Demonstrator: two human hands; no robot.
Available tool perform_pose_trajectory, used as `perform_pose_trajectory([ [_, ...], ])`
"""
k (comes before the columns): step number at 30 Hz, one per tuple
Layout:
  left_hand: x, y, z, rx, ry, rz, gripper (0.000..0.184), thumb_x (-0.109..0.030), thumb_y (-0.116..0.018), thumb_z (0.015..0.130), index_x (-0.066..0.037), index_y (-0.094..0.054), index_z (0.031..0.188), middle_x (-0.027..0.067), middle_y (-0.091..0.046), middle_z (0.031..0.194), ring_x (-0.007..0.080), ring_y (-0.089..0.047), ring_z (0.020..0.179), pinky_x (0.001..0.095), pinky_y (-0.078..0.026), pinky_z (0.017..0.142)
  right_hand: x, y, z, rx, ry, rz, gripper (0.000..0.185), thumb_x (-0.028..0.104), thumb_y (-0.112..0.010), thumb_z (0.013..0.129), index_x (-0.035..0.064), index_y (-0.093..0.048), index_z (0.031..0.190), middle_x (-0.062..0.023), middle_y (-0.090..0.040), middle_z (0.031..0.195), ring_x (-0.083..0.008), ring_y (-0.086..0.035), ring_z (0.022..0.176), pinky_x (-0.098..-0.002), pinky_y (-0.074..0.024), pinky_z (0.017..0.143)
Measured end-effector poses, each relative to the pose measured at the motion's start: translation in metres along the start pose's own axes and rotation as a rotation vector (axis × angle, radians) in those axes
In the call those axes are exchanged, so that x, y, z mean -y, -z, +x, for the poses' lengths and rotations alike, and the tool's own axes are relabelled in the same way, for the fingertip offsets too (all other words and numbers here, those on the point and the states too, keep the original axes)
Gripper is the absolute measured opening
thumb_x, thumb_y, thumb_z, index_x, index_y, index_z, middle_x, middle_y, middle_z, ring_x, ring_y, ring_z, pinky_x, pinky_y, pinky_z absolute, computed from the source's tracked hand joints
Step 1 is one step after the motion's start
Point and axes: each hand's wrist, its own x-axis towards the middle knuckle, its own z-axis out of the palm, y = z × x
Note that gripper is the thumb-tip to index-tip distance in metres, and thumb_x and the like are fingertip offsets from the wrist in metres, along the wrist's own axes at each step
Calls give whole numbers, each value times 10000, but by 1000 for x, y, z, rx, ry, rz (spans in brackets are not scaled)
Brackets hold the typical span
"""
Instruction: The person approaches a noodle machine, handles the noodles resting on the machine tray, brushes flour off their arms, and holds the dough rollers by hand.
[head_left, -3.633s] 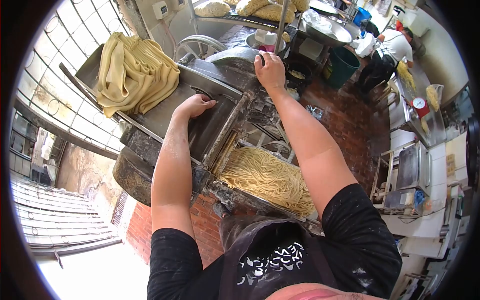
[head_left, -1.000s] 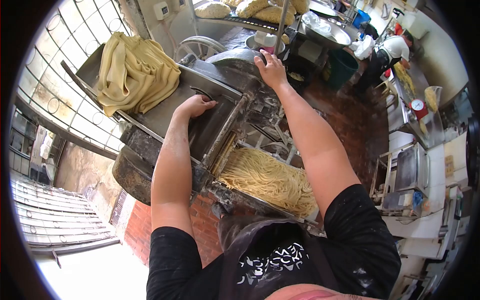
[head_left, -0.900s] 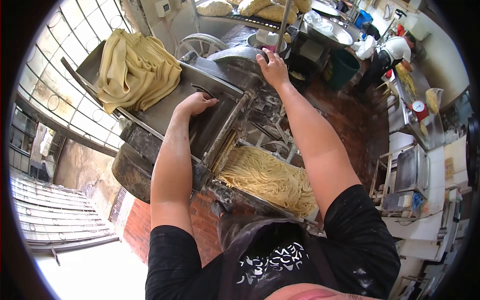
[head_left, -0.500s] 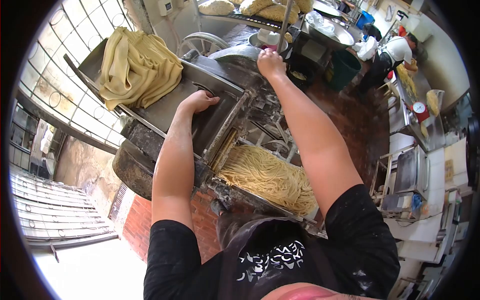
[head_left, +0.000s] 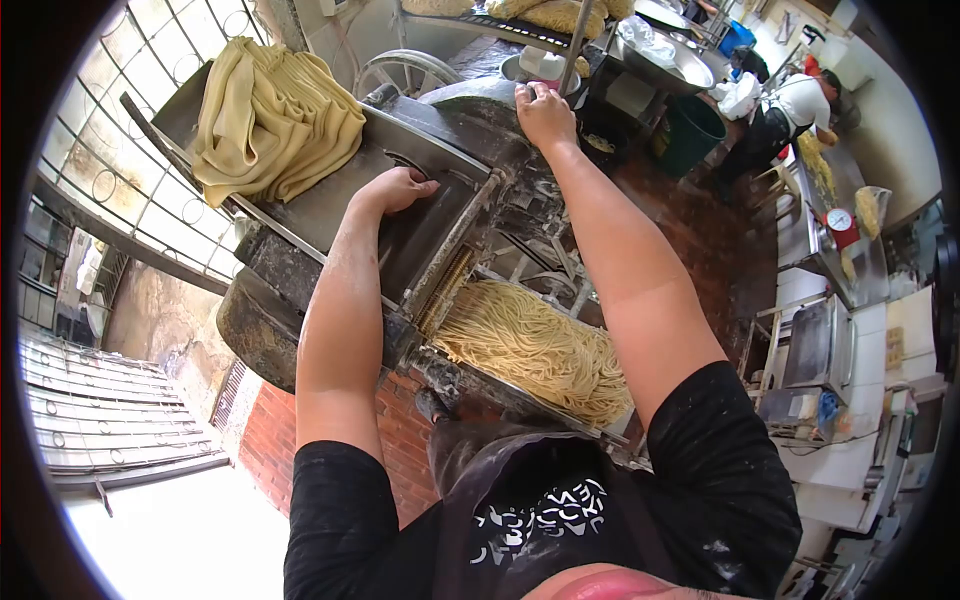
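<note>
My left hand [head_left: 400,190] is closed, fingers together, over the metal tray of the machine [head_left: 335,215], beside a dark round slot; anything it grips is hidden. A thick folded pile of dough sheet [head_left: 275,125] lies on the tray's upper left end. My right hand [head_left: 546,112] rests at the end of the machine's rounded cover [head_left: 475,105], fingers bent but slightly apart, with nothing visible in them. Below the toothed roller [head_left: 447,292], between my forearms, a thick layer of cut noodles [head_left: 530,350] lies on a lower tray.
A spoked wheel [head_left: 408,72] stands behind the machine. Bagged noodles [head_left: 565,17] sit on a rack at the top. A green bin [head_left: 688,135] is on the right. Farther off, another person [head_left: 790,112] bends over a counter with noodles and a dial scale [head_left: 840,222].
The fingers of my right hand were spread, then drew into a fist, and have now loosened partly. My left hand stays at the slot. The view has shifted slightly.
</note>
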Motion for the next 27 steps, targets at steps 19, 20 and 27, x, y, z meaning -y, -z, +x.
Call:
perform_pose_trajectory([
  [19,0,2,2,14,-8,44,600,-546,-722,928,-94,-691,1320,110,-737,1137,212,-685,981,375,-567,777,2,2,-1,-6,-12,27,569,499,-416,1005,93,-656,1324,-197,-672,1287,-373,-635,1219,-498,-477,1054],
  [20,-3,3,0,21,8,41,605,-547,-721,928,-94,-686,1328,113,-736,1146,216,-686,986,375,-567,779,2,3,-1,-3,-13,26,570,499,-416,1004,93,-656,1325,-197,-671,1288,-373,-635,1220,-496,-477,1055],
  [27,1,3,2,26,-30,33,621,-560,-720,923,-94,-682,1332,104,-733,1123,211,-681,935,368,-566,744,0,1,0,-12,-12,26,574,501,-416,1001,97,-654,1332,-190,-673,1293,-370,-634,1224,-504,-480,1048],
])
